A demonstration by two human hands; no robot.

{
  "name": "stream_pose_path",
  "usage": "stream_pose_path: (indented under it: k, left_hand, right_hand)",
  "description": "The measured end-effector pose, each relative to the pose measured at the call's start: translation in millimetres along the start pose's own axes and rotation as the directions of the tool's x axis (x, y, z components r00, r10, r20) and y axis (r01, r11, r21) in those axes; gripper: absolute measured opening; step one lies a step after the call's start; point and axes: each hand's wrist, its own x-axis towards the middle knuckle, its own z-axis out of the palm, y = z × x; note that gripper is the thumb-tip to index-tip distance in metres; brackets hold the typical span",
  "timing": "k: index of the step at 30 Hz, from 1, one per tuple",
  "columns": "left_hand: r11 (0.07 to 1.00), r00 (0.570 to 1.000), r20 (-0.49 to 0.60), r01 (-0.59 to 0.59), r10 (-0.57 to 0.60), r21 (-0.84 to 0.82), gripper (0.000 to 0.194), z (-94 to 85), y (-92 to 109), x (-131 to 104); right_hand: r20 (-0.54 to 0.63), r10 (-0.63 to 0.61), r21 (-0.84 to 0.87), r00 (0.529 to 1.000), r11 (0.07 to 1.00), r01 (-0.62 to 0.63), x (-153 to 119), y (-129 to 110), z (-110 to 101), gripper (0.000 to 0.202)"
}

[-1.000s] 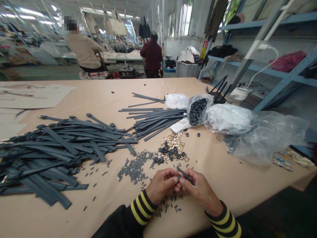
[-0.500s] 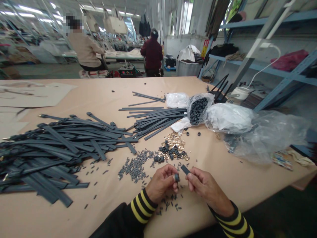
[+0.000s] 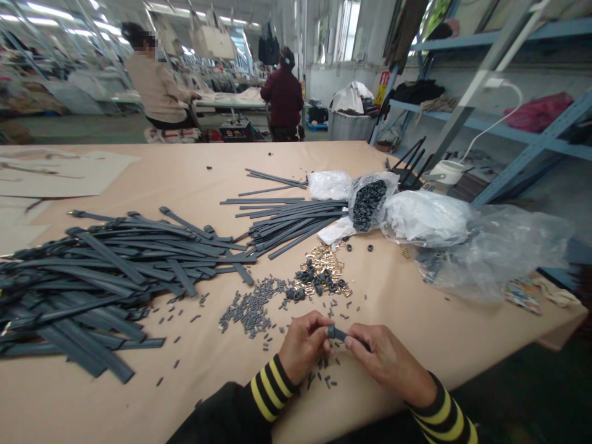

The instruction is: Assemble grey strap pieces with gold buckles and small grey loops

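Note:
Between finger and thumb, my left hand (image 3: 306, 345) pinches a small dark grey strap loop (image 3: 331, 332). My right hand (image 3: 386, 354) grips a dark grey strap (image 3: 341, 335), whose end meets the loop; how far it passes through is hidden by my fingers. Just beyond my hands lie gold metal buckles (image 3: 324, 256) mixed with dark loops (image 3: 319, 280). A heap of short grey pieces (image 3: 252, 308) spreads to the left of them, and a few more are scattered below my hands.
A large pile of grey straps (image 3: 115, 271) covers the table's left side. Thinner strips (image 3: 291, 225) fan out near the middle. Behind them sit a clear bag of loops (image 3: 369, 203) and crumpled plastic bags (image 3: 425, 219). Two people work at a far table.
My right hand has brought the strap leftward and down to the loop, so the two pieces now meet. My left hand still holds the loop and has shifted only slightly.

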Motion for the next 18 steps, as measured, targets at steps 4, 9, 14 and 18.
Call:
stream_pose_path:
  k: [4,9,14,18]
  left_hand:
    - [0.985,0.993,-0.06,-0.097,0.106,0.141,0.017,5.0,-1,-3]
    - [0.992,0.993,-0.049,-0.108,0.112,0.065,0.022,6.5,9,-5]
    - [0.958,0.989,0.054,0.144,-0.135,-0.249,0.026,3.7,9,-4]
    - [0.932,0.992,0.092,0.118,-0.092,-0.342,0.03,6.6,6,-3]
  right_hand:
    - [-0.048,0.014,-0.037,0.999,0.999,-0.016,3,2,4,0.026]
    - [-0.068,0.033,0.059,0.997,0.998,-0.029,3,1,7,0.028]
    - [0.022,-0.062,0.19,0.998,0.98,0.057,1,-3,5,0.032]
    - [0.003,-0.032,0.159,0.999,0.987,0.031,0,1,6,0.033]
